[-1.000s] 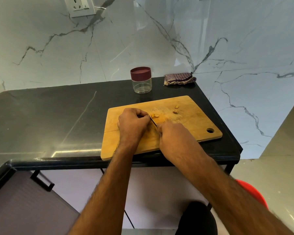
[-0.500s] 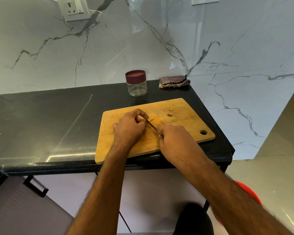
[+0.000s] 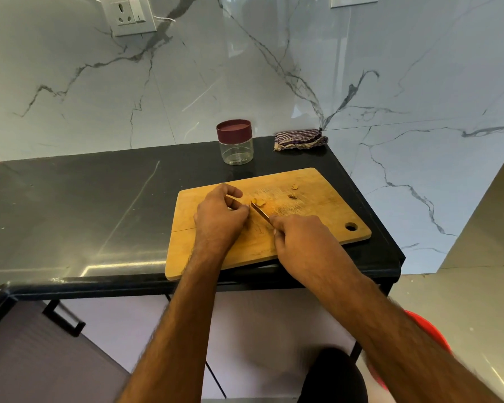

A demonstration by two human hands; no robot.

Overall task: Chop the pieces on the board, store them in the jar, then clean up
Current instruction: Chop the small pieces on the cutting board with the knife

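At the middle of the frame a knife (image 3: 261,212) is held in the curled right hand (image 3: 303,242), while the left hand (image 3: 220,218) is bent beside the pieces (image 3: 259,202) on the board (image 3: 317,216); whether anything is pinched cannot be told. The jar (image 3: 235,142), above the board, is closed and looks empty, so storing and cleaning seemingly remain. No writing can be read.

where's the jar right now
In the head view, the jar stands at the counter's back edge by the wall, behind the cutting board, left of the folded cloth.
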